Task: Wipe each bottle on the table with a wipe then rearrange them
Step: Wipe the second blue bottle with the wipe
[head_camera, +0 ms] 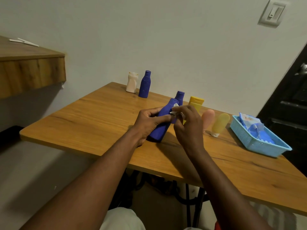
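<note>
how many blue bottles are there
3. The held blue bottle is in the left hand; the middle blue bottle stands just behind it, partly covered; the back blue bottle stands beside the white bottle. None seems hidden.

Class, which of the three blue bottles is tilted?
The nearest blue bottle, held by the left hand; the middle blue bottle and far blue bottle stand upright.

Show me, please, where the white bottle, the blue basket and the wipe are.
white bottle (131,83): head view, middle of its body.
blue basket (251,143): head view, its near wall.
wipe (175,106): head view, its white upper fold.
</note>
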`<action>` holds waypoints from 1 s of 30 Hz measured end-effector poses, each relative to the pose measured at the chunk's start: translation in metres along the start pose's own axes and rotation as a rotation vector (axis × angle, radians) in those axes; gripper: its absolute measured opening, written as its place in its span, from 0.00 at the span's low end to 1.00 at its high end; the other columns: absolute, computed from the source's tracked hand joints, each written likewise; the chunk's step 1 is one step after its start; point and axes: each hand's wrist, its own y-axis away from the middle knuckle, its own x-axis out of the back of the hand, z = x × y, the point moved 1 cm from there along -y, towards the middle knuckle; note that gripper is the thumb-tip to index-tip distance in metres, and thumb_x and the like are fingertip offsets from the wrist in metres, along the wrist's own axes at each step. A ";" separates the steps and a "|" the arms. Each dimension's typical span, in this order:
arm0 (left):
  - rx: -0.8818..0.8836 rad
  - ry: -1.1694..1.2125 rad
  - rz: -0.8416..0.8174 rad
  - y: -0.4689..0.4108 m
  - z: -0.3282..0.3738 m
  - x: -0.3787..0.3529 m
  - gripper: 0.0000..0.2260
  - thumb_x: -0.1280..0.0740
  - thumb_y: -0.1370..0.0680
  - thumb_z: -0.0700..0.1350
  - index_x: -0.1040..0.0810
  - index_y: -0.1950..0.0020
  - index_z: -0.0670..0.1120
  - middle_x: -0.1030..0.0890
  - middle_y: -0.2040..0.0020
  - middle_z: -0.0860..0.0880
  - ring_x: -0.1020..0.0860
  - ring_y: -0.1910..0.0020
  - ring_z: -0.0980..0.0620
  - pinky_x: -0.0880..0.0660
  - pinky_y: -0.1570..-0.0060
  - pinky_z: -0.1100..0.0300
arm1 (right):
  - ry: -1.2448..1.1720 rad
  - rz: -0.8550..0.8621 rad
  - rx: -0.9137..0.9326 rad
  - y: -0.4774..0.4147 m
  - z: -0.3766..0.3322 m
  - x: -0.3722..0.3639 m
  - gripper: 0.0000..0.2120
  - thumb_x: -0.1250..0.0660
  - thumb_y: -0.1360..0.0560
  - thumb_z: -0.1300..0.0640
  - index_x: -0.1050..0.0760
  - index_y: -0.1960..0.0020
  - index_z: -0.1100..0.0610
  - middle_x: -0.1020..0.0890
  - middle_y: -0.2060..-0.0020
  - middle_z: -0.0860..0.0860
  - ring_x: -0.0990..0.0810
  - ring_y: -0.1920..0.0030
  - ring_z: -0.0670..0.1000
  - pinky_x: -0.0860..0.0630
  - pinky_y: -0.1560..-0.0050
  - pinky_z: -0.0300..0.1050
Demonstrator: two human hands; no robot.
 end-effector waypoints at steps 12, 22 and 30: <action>0.003 0.002 -0.002 0.001 0.001 0.001 0.20 0.22 0.26 0.45 0.16 0.34 0.48 0.13 0.41 0.50 0.17 0.40 0.46 0.19 0.42 0.49 | 0.060 -0.024 0.096 0.003 0.000 -0.003 0.09 0.32 0.23 0.62 0.18 0.43 0.59 0.20 0.46 0.53 0.22 0.46 0.49 0.21 0.48 0.44; 0.009 0.024 0.006 0.001 0.000 0.002 0.20 0.22 0.25 0.45 0.17 0.33 0.48 0.13 0.42 0.48 0.16 0.39 0.44 0.19 0.39 0.45 | -0.002 -0.006 0.148 0.005 -0.003 -0.007 0.13 0.34 0.23 0.65 0.19 0.40 0.60 0.21 0.42 0.53 0.23 0.40 0.49 0.24 0.43 0.39; 0.061 0.026 -0.059 0.005 0.006 -0.005 0.18 0.23 0.24 0.46 0.16 0.34 0.47 0.13 0.42 0.48 0.16 0.45 0.48 0.19 0.49 0.55 | -0.379 0.132 -0.288 -0.006 0.008 -0.004 0.11 0.33 0.20 0.61 0.23 0.38 0.52 0.17 0.45 0.47 0.19 0.45 0.42 0.18 0.46 0.43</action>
